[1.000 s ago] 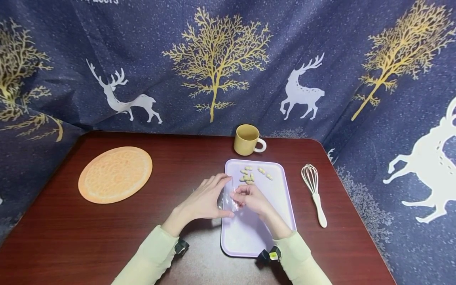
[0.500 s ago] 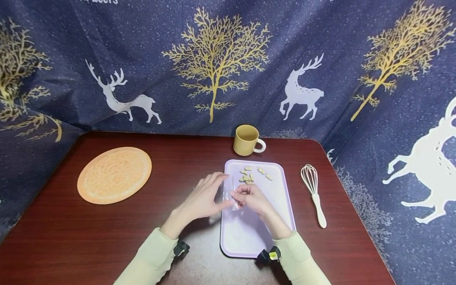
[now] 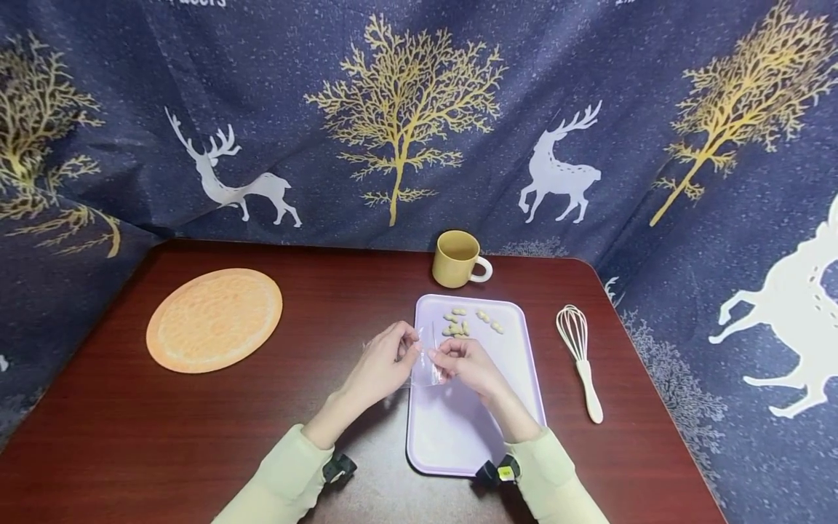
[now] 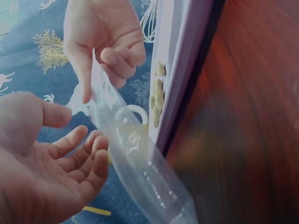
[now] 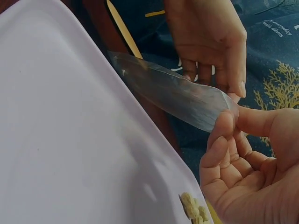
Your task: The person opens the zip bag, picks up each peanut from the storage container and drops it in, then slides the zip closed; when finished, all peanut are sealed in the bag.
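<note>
A clear plastic bag [image 3: 424, 372] hangs over the left side of the lilac tray [image 3: 452, 437]. My right hand [image 3: 468, 364] pinches its edge between thumb and forefinger, as the right wrist view shows with the bag [image 5: 173, 93] stretching away from the fingertips. Close beside the bag is my left hand [image 3: 381, 365]. In the left wrist view that hand [image 4: 60, 158] has loosely bent fingers, its thumb apart from them, and the bag [image 4: 135, 144] passes just beyond the fingertips. Several peanuts [image 3: 456, 330] lie at the far end of the tray.
Behind the tray stands a yellow mug [image 3: 455, 262] with a white handle. A whisk [image 3: 583, 367] lies to the tray's right. On the left of the dark red table [image 3: 196, 429] is an orange oval placemat [image 3: 214, 320]. A patterned blue cloth [image 3: 314, 65] hangs behind.
My left hand's thumb and fingers, spread wide earlier, have drawn closer together beside the bag. The right hand keeps its pinch on the bag, and more of the bag shows between the hands.
</note>
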A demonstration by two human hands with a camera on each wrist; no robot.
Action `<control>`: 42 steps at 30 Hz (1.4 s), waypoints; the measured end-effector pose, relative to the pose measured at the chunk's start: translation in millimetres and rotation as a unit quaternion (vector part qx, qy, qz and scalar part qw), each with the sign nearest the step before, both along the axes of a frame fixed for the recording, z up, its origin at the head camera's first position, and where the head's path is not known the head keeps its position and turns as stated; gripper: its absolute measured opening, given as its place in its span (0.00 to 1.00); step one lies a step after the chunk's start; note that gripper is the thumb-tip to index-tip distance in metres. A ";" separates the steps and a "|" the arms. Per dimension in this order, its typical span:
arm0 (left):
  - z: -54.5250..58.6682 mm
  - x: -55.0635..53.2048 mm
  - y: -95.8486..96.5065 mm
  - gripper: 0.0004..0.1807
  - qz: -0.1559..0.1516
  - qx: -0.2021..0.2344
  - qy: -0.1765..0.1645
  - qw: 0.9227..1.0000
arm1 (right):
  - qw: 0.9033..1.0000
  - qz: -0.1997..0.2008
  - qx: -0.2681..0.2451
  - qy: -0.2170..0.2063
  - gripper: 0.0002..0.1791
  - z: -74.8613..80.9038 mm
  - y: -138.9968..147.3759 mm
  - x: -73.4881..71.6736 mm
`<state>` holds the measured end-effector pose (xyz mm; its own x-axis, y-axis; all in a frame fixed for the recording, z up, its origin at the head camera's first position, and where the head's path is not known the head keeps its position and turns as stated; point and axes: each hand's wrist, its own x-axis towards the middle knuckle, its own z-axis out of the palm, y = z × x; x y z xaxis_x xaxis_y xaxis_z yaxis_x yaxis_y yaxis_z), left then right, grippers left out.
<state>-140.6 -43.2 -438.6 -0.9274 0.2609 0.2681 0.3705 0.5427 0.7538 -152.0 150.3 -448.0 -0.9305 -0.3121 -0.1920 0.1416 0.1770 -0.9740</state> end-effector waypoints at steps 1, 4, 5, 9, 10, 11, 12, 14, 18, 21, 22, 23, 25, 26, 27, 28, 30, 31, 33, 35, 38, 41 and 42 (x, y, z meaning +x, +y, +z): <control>0.0 -0.1 0.6 0.04 0.002 0.010 -0.010 1.000 | 1.000 -0.001 0.000 -0.001 0.08 0.1 -0.2 0.1; 0.4 -0.2 1.1 0.03 0.002 0.041 -0.042 0.998 | 1.000 -0.002 -0.002 0.000 0.08 0.7 -0.3 0.5; 0.3 -0.3 1.0 0.03 0.001 0.049 -0.050 0.998 | 1.000 -0.002 -0.002 0.000 0.08 1.2 -0.4 0.8; 0.5 -1.0 0.5 0.04 -0.008 0.086 -0.095 0.992 | 1.000 -0.002 -0.001 0.000 0.08 2.4 -0.5 1.9; 0.2 -1.4 0.4 0.04 -0.012 0.096 -0.107 0.990 | 1.000 -0.002 -0.001 0.000 0.08 2.5 -0.6 2.1; 0.3 -1.6 0.4 0.04 -0.015 0.107 -0.119 0.987 | 1.000 -0.002 -0.001 0.001 0.08 2.5 -0.7 2.2; 0.4 -2.0 0.3 0.05 -0.020 0.119 -0.132 0.984 | 1.000 -0.002 -0.001 0.002 0.08 2.4 -0.8 2.2; 0.1 -2.4 -0.1 0.05 -0.028 0.143 -0.158 0.977 | 1.000 -0.003 -0.003 0.001 0.08 2.2 -1.4 2.4; 0.1 -2.8 -1.1 0.08 -0.033 0.175 -0.208 0.962 | 1.000 0.000 -0.006 0.002 0.08 2.0 -2.7 2.8; 0.4 -3.1 -2.0 0.09 -0.035 0.184 -0.239 0.953 | 1.000 0.002 -0.010 0.004 0.08 1.8 -4.1 3.5; 0.1 -3.2 -2.3 0.09 -0.039 0.188 -0.248 0.949 | 1.000 0.002 -0.010 0.004 0.08 1.7 -4.5 3.8; -0.2 -3.1 -2.8 0.10 -0.045 0.191 -0.252 0.947 | 1.000 0.003 -0.012 0.003 0.08 1.4 -5.0 4.1; -1.4 -3.4 -3.5 0.11 -0.057 0.204 -0.266 0.941 | 1.000 0.006 -0.014 0.005 0.08 0.8 -5.9 5.0; -2.0 -3.5 -3.8 0.12 -0.065 0.212 -0.273 0.936 | 1.000 0.008 -0.012 0.006 0.08 0.4 -6.4 5.4; -2.6 -3.5 -4.1 0.12 -0.072 0.219 -0.279 0.932 | 1.000 0.012 -0.011 0.008 0.08 -0.2 -6.9 5.9; -3.1 -3.5 -4.2 0.13 -0.078 0.226 -0.285 0.928 | 1.000 0.016 -0.009 0.010 0.08 -0.7 -7.5 6.1; -3.3 -3.4 -4.3 0.14 -0.085 0.234 -0.297 0.922 | 1.000 0.026 -0.004 0.018 0.08 -1.8 -8.7 6.8; -3.2 -3.2 -4.4 0.14 -0.088 0.236 -0.300 0.920 | 0.999 0.030 -0.002 0.021 0.09 -2.4 -9.3 7.1; -3.0 -2.7 -4.6 0.14 -0.090 0.238 -0.300 0.919 | 0.999 0.039 0.002 0.023 0.09 -3.5 -10.6 7.6; -1.8 -2.2 -4.9 0.14 -0.093 0.239 -0.295 0.920 | 0.999 0.045 0.003 0.024 0.09 -4.2 -11.7 8.2; -0.7 -2.0 -5.6 0.14 -0.096 0.243 -0.289 0.921 | 0.999 0.049 0.004 0.016 0.08 -5.0 -13.3 9.0; -0.2 -1.9 -6.5 0.13 -0.097 0.245 -0.289 0.920 | 0.999 0.052 0.000 0.009 0.08 -6.1 -14.3 9.3; -0.3 -2.0 -6.9 0.13 -0.096 0.245 -0.289 0.920 | 0.999 0.054 -0.003 0.008 0.07 -6.1 -14.6 9.6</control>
